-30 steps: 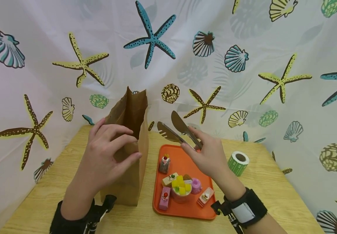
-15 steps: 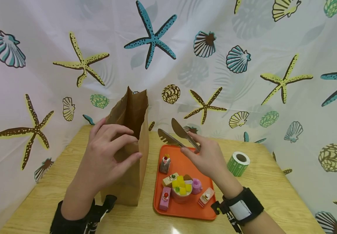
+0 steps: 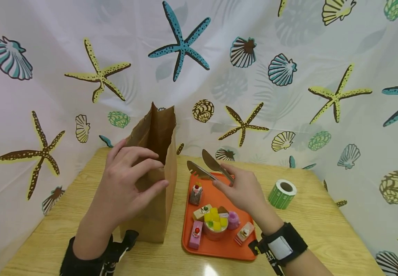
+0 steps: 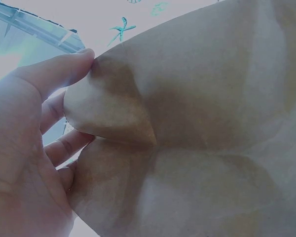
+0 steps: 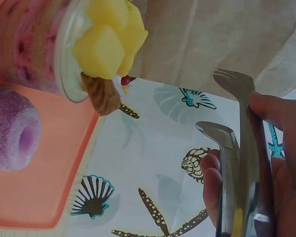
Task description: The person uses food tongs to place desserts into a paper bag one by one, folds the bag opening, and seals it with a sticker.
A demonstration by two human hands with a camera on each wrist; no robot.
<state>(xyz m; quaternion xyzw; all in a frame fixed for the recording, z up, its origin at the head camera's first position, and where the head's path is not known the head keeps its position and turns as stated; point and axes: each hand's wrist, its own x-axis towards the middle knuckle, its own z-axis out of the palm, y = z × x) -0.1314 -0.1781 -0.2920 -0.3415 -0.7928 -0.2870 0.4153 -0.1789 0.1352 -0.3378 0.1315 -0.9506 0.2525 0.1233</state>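
Note:
My left hand (image 3: 130, 178) holds the near rim of a tall brown paper bag (image 3: 152, 214); in the left wrist view the thumb (image 4: 76, 66) lies at the bag's edge and the fingers bend behind it. The bag stands upright with its mouth open. My right hand (image 3: 245, 188) grips metal serving tongs (image 5: 237, 148), their two ends spread apart with nothing between. They hang above the far part of an orange tray (image 3: 219, 251). Nearest below them is a dark cake slice (image 3: 196, 194) topped with a red berry.
On the tray also sit a fruit-topped dessert cup (image 3: 215, 232), a purple ring cake (image 3: 233, 220), a cream slice (image 3: 201, 212), a purple slice (image 3: 195, 237) and a pink slice (image 3: 244, 233). A roll of green labels (image 3: 282, 194) stands right of the tray. A patterned cloth hangs behind.
My right hand and the tongs have moved down toward the tray's far left part. The left hand has stayed at the bag's rim.

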